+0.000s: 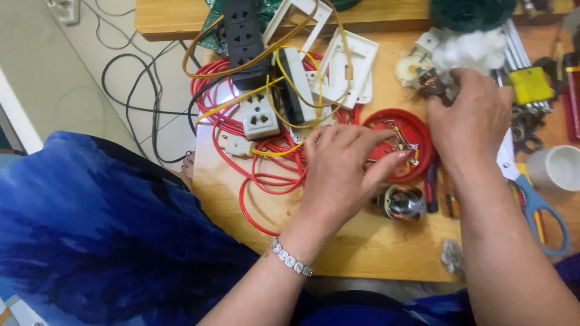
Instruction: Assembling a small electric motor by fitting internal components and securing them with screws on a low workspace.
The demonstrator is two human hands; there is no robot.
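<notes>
Crowded wooden counter (pixel 362 241), with bare wood only along the near edge below the red lid (pixel 417 124). Near edge running just under the wrists; left edge dropping off beside the red cable coils (pixel 266 175) toward floor and black cords.

Left hand (pixel 344 166) spread flat and wide, fingers (pixel 393 160) reaching over the left rim of the red lid, tips touching small metal bits (pixel 403 145) inside it. Nothing gripped that can be seen. Beaded bracelet (pixel 291 258) at the wrist.

Right hand (pixel 471 118) just right of the red lid, curled around a small dark coiled part (pixel 434 84) above the lid's upper right rim; grip mostly hidden by the knuckles.

Red lid: round, shallow, bright plastic, upturned, holding thin wires and screws, partly covered by both hands.

Below the lid, a shiny round metal piece (pixel 402 202) on bare wood. Left of the lid, tangled red and yellow wire (pixel 290 66), white socket block (pixel 260 115), black power strip (pixel 244 36), white faceplates (pixel 353 63). Right of the lid, blue-handled scissors (pixel 541 211), white cup (pixel 559 168), yellow-tagged tool (pixel 530 84). Above the lid, white cotton wad (pixel 474 48).
</notes>
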